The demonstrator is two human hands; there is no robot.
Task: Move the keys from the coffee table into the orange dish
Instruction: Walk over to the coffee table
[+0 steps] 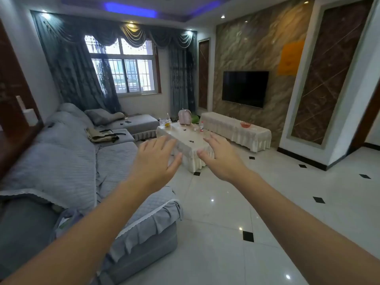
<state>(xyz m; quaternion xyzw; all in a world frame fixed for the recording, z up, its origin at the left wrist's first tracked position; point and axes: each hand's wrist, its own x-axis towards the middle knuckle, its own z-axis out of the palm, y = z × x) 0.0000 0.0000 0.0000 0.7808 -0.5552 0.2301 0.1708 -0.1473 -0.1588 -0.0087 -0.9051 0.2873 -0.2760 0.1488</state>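
Both hands, left hand [155, 159] and right hand [221, 156], are spread open, empty. Small dark metal keys [192, 141] sit on the cream-draped coffee table [191, 150]; orange dish [245, 124] at 2 o'clock. Probably light, rigid, jangly, so pinch the bunch.

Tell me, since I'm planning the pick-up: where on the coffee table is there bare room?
The coffee table is bare on its near half, around the small dark keys. Its far end is crowded: pink backpack, bottle, bag.
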